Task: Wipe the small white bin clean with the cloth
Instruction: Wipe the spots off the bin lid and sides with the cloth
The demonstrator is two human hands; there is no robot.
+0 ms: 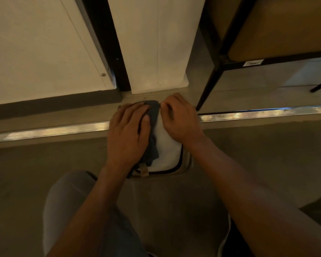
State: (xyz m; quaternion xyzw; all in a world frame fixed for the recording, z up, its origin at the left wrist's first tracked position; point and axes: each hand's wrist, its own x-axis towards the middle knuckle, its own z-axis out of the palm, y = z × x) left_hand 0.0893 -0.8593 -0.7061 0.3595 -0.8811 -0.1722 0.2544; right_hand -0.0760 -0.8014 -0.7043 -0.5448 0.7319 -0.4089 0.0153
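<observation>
Here, the small white bin (166,145) sits on the floor (44,164) at centre, just near of a metal floor strip (54,131). The left hand (127,135) lies flat, pressing the dark cloth (152,143) onto the lid. The right hand (180,119) curls over the bin's far right edge, steadying it. Risk: uneven pressure could tip or slide the bin. Both hands hide most of the lid; the 2 sides are not visible.
</observation>
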